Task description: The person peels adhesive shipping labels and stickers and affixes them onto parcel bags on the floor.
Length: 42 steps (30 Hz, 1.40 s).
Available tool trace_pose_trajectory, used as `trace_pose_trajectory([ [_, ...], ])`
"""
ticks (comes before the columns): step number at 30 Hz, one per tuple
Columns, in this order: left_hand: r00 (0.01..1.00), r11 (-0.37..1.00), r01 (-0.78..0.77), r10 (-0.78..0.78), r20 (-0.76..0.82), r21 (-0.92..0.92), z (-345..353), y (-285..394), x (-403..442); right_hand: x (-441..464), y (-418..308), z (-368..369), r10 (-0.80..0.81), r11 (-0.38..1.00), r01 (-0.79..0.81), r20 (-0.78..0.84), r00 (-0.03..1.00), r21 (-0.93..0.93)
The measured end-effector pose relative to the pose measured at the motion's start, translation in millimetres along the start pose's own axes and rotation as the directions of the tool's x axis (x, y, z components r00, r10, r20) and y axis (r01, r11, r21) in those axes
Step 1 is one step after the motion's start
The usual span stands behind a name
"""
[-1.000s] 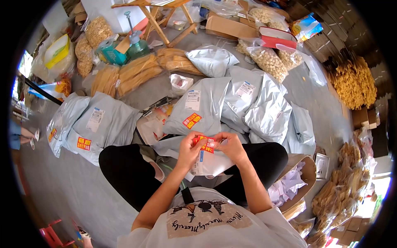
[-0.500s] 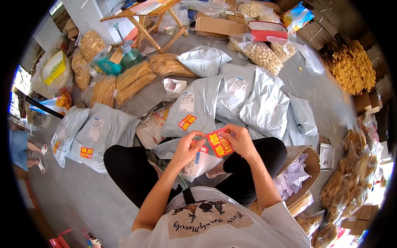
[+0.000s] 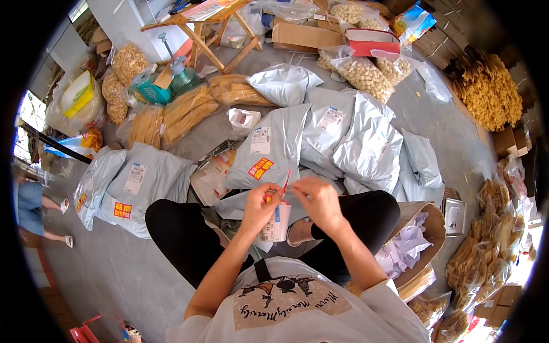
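My left hand pinches a red sticker, which is turned edge-on and sticks up between thumb and forefinger. Just beneath that hand is a small stack of labels with white, blue and red parts. To the right, my right hand is raised close to the sticker, thumb and forefinger near each other; whether anything thin is between them cannot be made out. In front of my knees lies a grey plastic parcel with a white label and a red-yellow sticker.
More grey parcels lie at the left. An open carton of crumpled paper is by my right knee. A wooden folding table stands ahead, near bags of dried goods. A person's legs show far left.
The red and yellow sticker, held flat between both hands before, is now edge-on in my left hand. My right hand has come off it. The person at the left has shifted slightly.
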<state>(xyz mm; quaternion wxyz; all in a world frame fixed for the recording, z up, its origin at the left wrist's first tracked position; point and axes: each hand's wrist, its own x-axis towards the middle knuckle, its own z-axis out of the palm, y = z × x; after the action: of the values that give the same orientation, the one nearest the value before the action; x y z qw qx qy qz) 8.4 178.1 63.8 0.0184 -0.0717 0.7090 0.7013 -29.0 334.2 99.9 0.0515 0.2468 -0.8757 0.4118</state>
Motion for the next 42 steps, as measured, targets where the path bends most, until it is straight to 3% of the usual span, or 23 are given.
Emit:
trace_pose_trajectory([
  [5,0.999,0.997,-0.035,0.037,-0.034,0.071,4,3,-2,-11,-7,21,0.071,0.997,-0.071,-0.069,0.995,0.007],
  [10,0.964,0.944,-0.23,0.254,-0.078,0.236,9,-6,-1,-13,-10,29,0.061,0.994,-0.073,-0.145,0.988,-0.077],
  [12,0.973,0.959,-0.209,0.225,-0.061,0.192,10,-2,-2,-12,-7,29,0.048,0.992,-0.067,-0.169,0.984,-0.108],
  [15,0.988,0.987,-0.138,0.143,-0.054,0.088,10,-5,0,-11,6,31,0.07,0.995,-0.077,-0.125,0.99,-0.056],
  [16,0.994,0.996,-0.089,0.09,-0.061,0.025,9,-8,1,-12,18,37,0.212,0.964,-0.194,-0.091,0.973,0.181],
  [17,0.994,0.996,-0.089,0.09,-0.055,0.022,8,-15,3,-13,28,41,0.339,0.865,-0.301,-0.025,0.941,0.403],
  [18,0.997,0.997,-0.026,0.021,-0.076,-0.072,5,-23,6,-12,37,39,0.341,0.865,-0.302,-0.028,0.94,0.4],
  [19,0.995,0.986,0.036,-0.051,-0.091,-0.166,2,-25,8,-8,48,33,0.574,0.591,-0.536,0.153,0.804,0.603],
  [20,0.984,0.956,0.116,-0.149,-0.102,-0.271,-3,-28,9,-4,59,27,0.696,0.215,-0.683,0.38,0.609,0.698],
  [22,0.957,0.893,0.208,-0.271,-0.108,-0.4,-15,-38,13,5,75,12,0.739,0.063,-0.577,0.35,0.575,0.814],
  [24,0.947,0.847,0.231,-0.308,-0.089,-0.479,-26,-52,15,14,113,5,0.822,0.064,-0.527,0.254,0.509,0.848],
  [26,0.921,0.811,0.23,-0.359,-0.148,-0.537,-37,-71,19,29,135,-3,0.871,0.263,-0.441,-0.015,0.491,0.858],
  [27,0.913,0.808,0.252,-0.381,-0.147,-0.533,-39,-68,19,37,141,-9,0.861,0.424,-0.461,-0.19,0.472,0.779],
  [28,0.913,0.806,0.254,-0.383,-0.143,-0.535,-40,-69,20,43,145,-9,0.861,0.426,-0.463,-0.192,0.47,0.777],
  [29,0.909,0.818,0.272,-0.391,-0.144,-0.507,-42,-70,20,49,148,-8,0.668,0.739,-0.416,-0.501,0.55,0.529],
  [30,0.905,0.83,0.288,-0.399,-0.147,-0.478,-42,-68,20,54,149,-6,0.362,0.923,-0.339,-0.704,0.611,0.18],
  [34,0.898,0.826,0.295,-0.411,-0.155,-0.48,-37,-67,25,62,166,29,0.263,0.904,-0.408,-0.581,0.77,-0.132],
  [36,0.895,0.82,0.3,-0.419,-0.154,-0.487,-37,-67,28,60,182,61,0.149,0.911,-0.333,-0.559,0.816,-0.242],
  [37,0.89,0.816,0.307,-0.428,-0.155,-0.491,-37,-66,29,53,189,74,0.296,0.887,-0.398,-0.373,0.879,-0.234],
  [38,0.89,0.814,0.308,-0.429,-0.153,-0.492,-38,-66,29,49,197,86,0.297,0.886,-0.399,-0.373,0.879,-0.235],
  [40,0.892,0.8,0.323,-0.436,-0.121,-0.505,-40,-63,30,47,200,102,0.004,0.908,-0.185,-0.435,0.9,-0.376],
  [41,0.891,0.8,0.324,-0.437,-0.121,-0.506,-42,-60,31,47,203,106,0.11,0.911,-0.26,-0.419,0.901,-0.32],
  [42,0.896,0.81,0.323,-0.428,-0.117,-0.489,-42,-57,31,52,199,103,0.11,0.91,-0.26,-0.417,0.902,-0.322],
])
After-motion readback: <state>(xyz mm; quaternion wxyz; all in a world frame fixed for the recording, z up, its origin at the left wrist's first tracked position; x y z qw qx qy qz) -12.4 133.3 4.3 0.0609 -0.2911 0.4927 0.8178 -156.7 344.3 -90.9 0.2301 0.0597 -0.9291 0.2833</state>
